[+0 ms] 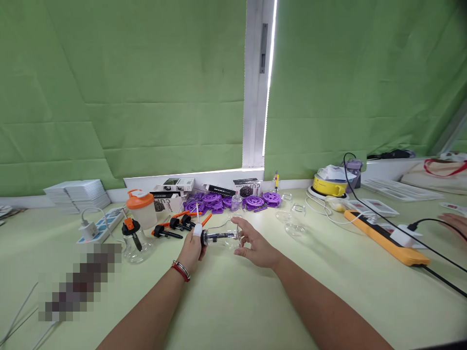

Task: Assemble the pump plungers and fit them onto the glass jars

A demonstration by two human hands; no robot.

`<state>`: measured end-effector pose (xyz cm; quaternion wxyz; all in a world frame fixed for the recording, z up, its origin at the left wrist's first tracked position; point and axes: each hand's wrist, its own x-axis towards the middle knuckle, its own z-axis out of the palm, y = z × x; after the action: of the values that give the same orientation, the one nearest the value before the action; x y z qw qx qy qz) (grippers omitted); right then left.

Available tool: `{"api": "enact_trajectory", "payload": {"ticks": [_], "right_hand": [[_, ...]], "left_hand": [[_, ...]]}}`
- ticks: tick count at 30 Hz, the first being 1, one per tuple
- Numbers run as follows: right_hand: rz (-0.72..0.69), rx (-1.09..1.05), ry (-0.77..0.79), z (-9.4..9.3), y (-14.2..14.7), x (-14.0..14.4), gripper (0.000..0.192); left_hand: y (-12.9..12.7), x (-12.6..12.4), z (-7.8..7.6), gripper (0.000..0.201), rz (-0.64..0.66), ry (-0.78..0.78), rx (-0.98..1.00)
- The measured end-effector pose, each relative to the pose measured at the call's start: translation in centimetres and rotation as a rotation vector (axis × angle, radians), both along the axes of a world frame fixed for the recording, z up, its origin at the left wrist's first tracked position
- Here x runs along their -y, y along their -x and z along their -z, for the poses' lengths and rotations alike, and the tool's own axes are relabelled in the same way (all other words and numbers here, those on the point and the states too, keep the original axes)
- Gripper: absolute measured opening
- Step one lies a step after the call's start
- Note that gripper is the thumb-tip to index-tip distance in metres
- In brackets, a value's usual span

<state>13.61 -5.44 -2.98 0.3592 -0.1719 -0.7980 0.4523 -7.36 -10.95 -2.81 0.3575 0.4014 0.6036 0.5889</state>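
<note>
The left hand (192, 249) grips the black cap end of a clear bottle (223, 236) held sideways just above the table (233, 301); the right hand (255, 245) cups the glass body, fingers half curled. The step in hand appears to be seating the cap. The next move likely calls for a steady body and a straight twist, though thread engagement cannot be seen.
</note>
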Motion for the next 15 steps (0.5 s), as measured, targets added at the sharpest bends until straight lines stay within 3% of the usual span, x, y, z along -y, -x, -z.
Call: {"api": "enact_trajectory", "payload": {"ticks": [3, 5, 8, 13, 15], "right_hand": [[0.015, -0.001, -0.097, 0.0, 0.0, 0.0, 0.071], [0.018, 0.016, -0.075, 0.0, -0.1, 0.0, 0.073], [-0.012, 0.069, 0.093, 0.3, -0.2, -0.3, 0.076], [0.002, 0.046, 0.421, 1.5, 0.5, -1.0, 0.059], [0.017, 0.064, 0.519, 2.1, 0.8, -1.3, 0.064]], "left_hand": [[0.0, 0.0, -0.2, 0.04, -0.014, 0.005, -0.001], [-0.1, 0.0, -0.2, 0.038, -0.019, 0.011, 0.0], [-0.2, -0.2, 0.0, 0.037, -0.033, -0.005, -0.006], [-0.3, -0.2, 0.6, 0.035, -0.029, -0.074, -0.047], [-0.3, -0.1, 0.7, 0.033, -0.015, -0.094, -0.069]]}}
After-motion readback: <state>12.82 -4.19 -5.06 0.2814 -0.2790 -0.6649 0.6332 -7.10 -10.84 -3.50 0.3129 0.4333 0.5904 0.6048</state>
